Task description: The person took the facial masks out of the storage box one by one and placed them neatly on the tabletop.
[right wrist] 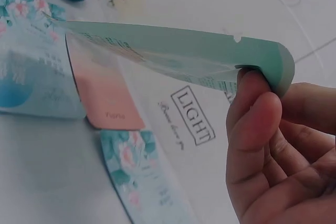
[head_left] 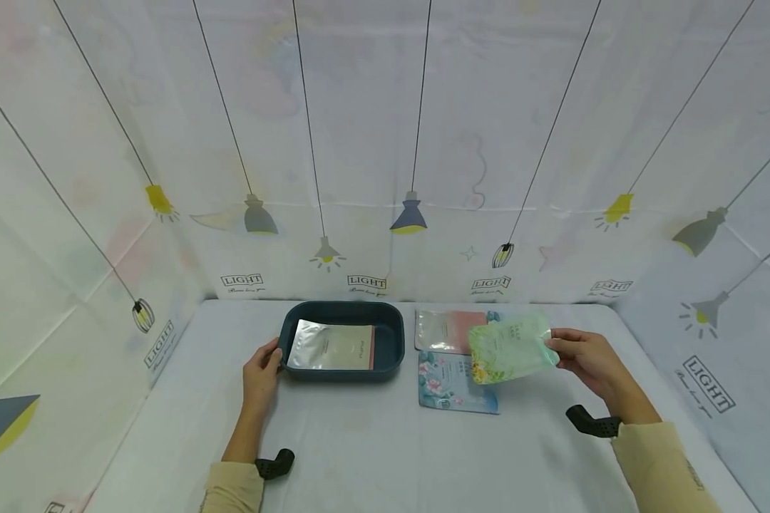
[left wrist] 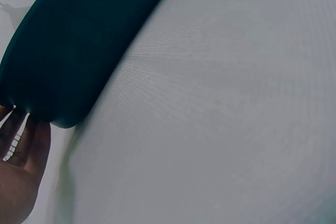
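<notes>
My right hand (head_left: 587, 360) pinches the right end of a light green sachet (head_left: 510, 349) between thumb and fingers. In the right wrist view the green sachet (right wrist: 173, 53) is edge-on and slightly bent. Under its left part lie a blue floral sachet (head_left: 449, 385) and a silver-and-pink sachet (head_left: 439, 331). My left hand (head_left: 259, 374) rests against the left end of a dark teal tray (head_left: 340, 375). Seen from the left wrist, its fingers (left wrist: 38, 148) stretch to the tray's wall. A silver-and-beige sachet (head_left: 334, 345) lies inside the tray.
Another blue floral sachet (right wrist: 131, 163) shows in the right wrist view, partly beneath the pink one. The white-covered table (head_left: 359, 449) meets a white curtain (head_left: 372, 128) printed with lamps at the back and sides. Each wrist wears a black camera mount (head_left: 593, 422).
</notes>
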`<control>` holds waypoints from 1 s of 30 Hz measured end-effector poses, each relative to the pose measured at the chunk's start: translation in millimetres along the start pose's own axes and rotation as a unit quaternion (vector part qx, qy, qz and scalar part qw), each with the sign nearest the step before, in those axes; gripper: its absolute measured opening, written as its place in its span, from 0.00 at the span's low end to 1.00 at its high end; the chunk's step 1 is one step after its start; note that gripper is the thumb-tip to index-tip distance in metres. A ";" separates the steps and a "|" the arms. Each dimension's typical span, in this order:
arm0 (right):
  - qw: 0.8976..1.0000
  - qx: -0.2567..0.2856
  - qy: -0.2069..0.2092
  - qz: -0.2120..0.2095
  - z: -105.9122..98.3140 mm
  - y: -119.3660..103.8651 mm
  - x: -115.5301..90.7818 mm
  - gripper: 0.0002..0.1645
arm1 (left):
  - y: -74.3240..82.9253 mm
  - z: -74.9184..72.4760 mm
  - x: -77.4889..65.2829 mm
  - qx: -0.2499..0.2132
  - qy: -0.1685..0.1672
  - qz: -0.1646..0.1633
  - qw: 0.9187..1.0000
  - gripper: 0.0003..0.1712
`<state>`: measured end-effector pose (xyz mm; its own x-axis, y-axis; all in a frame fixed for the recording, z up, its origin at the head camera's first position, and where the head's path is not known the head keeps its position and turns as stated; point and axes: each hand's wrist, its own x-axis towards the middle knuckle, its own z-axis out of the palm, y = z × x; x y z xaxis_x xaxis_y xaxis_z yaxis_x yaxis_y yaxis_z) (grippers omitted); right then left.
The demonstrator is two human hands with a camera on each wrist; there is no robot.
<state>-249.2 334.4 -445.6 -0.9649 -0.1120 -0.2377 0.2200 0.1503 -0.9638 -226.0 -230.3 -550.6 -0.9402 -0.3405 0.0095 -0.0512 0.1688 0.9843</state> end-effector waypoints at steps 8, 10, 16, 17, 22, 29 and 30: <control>0.998 0.060 0.006 0.024 -19.1 27.0 -5.6 0.06 | -4.8 -0.5 2.4 0.010 0.003 0.026 1.000 0.23; 0.997 0.070 0.007 0.030 -24.6 34.1 -5.5 0.06 | -6.4 0.0 2.8 0.008 0.003 0.026 1.000 0.23; 0.995 0.089 0.018 0.051 -38.8 57.5 -6.6 0.08 | -7.9 1.8 2.0 0.004 0.005 0.015 1.000 0.22; 0.994 0.090 0.019 0.055 -40.9 61.7 -6.7 0.09 | -7.8 2.0 1.8 0.004 0.004 0.015 1.000 0.22; 0.994 0.066 0.026 0.079 -50.5 80.9 -6.5 0.07 | -7.0 2.7 1.6 0.003 0.007 0.016 1.000 0.22; 0.986 -0.100 0.076 0.109 -56.3 96.4 -2.7 0.38 | -6.5 1.4 1.9 0.004 0.008 0.006 1.000 0.22; 0.983 -0.122 0.083 0.108 -56.3 97.4 -2.0 0.39 | -6.6 1.2 2.0 0.004 0.007 0.007 1.000 0.22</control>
<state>-233.9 404.6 -532.2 -0.9140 0.1071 -0.3913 0.4009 0.3861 -0.8308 -227.9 -231.0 -557.4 -0.9360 -0.3512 0.0249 -0.0417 0.1808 0.9826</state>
